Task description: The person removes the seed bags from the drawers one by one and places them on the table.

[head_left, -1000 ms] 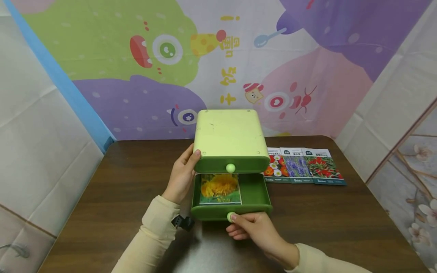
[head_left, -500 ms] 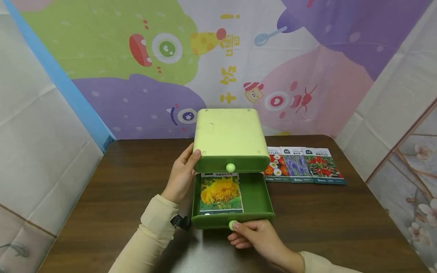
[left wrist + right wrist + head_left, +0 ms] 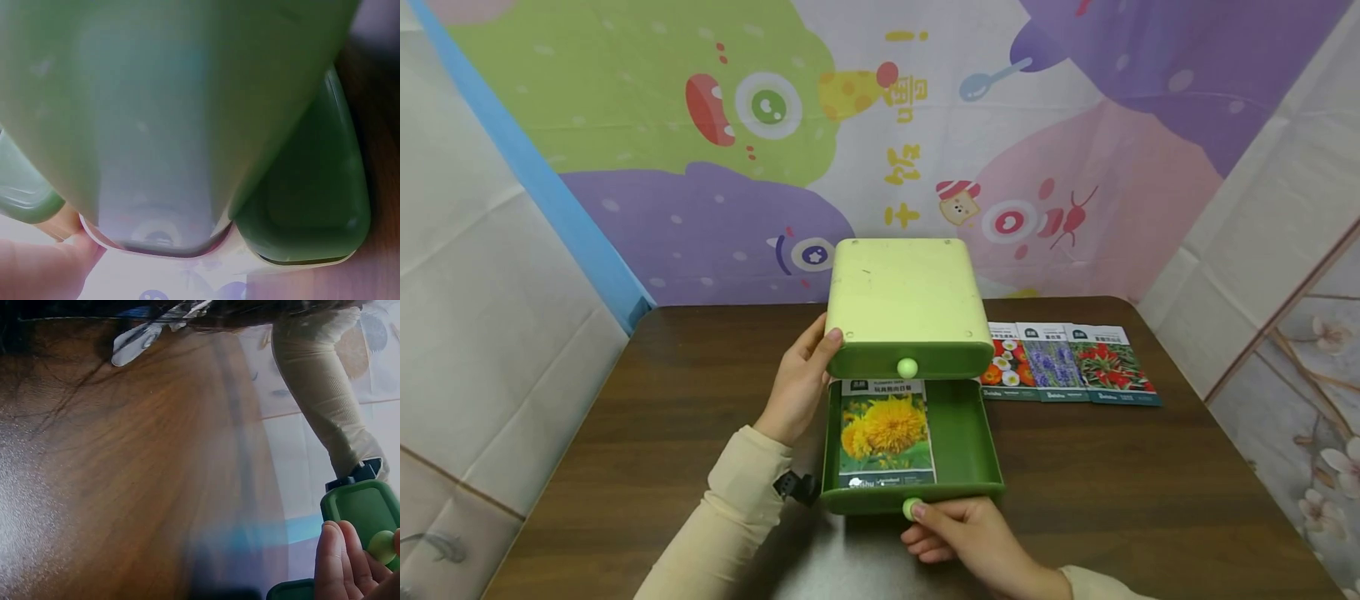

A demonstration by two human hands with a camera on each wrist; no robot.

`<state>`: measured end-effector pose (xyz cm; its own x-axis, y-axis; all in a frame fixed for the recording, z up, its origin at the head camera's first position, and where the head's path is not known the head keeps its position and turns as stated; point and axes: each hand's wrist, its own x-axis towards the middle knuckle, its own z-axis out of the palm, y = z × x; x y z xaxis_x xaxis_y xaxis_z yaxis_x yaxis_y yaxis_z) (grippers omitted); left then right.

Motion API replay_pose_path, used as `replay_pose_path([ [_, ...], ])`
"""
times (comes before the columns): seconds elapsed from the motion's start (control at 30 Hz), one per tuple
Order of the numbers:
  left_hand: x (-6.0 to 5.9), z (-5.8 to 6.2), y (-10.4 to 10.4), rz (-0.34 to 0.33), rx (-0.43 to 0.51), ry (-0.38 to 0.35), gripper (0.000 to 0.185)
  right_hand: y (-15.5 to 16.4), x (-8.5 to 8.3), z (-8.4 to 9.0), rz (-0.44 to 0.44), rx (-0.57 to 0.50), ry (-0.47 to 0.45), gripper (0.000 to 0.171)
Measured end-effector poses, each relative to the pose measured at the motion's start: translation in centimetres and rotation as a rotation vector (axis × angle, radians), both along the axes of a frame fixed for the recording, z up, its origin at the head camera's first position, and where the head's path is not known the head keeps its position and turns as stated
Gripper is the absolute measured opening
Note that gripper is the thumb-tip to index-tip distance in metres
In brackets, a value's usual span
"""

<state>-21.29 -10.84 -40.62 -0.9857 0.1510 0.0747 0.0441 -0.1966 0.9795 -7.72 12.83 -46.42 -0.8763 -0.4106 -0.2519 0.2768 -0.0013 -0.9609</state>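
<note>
In the head view a pale yellow-green drawer box (image 3: 906,287) with two green drawers stands on the table. My left hand (image 3: 797,383) rests against its left side, thumb at the front corner. The lower drawer (image 3: 958,433) is pulled well out, while the upper drawer (image 3: 865,361) sits in place. Thumb and fingers of my right hand (image 3: 973,533) pinch the round light-green knob (image 3: 912,509) of the lower drawer. A seed packet (image 3: 891,429) with yellow flowers lies face up in that drawer's left part. Big green drawer surfaces (image 3: 150,125) fill much of the left wrist view.
Several flower seed packets (image 3: 1055,364) lie overlapping on the brown table (image 3: 715,400), right of the box. Behind the table hangs a cartoon-printed cloth (image 3: 910,133). A dark wrist device (image 3: 797,487) is strapped at the left sleeve's cuff.
The lower drawer has slid further out toward me with my right hand on its knob. More of the yellow flower packet now shows. My left hand has stayed at the box's side.
</note>
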Motion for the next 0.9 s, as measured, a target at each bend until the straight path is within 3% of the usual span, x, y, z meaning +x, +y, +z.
replay_pose_path([
  [0.47,-0.2,-0.1,-0.1,-0.014,0.009,-0.004,0.062,-0.2,0.5,-1.1,0.015,-0.008,-0.069,0.048],
  [0.9,-0.5,0.0,-0.5,-0.038,-0.044,-0.014,0.066,0.0,0.6,-1.0,0.057,-0.007,-0.114,0.05],
])
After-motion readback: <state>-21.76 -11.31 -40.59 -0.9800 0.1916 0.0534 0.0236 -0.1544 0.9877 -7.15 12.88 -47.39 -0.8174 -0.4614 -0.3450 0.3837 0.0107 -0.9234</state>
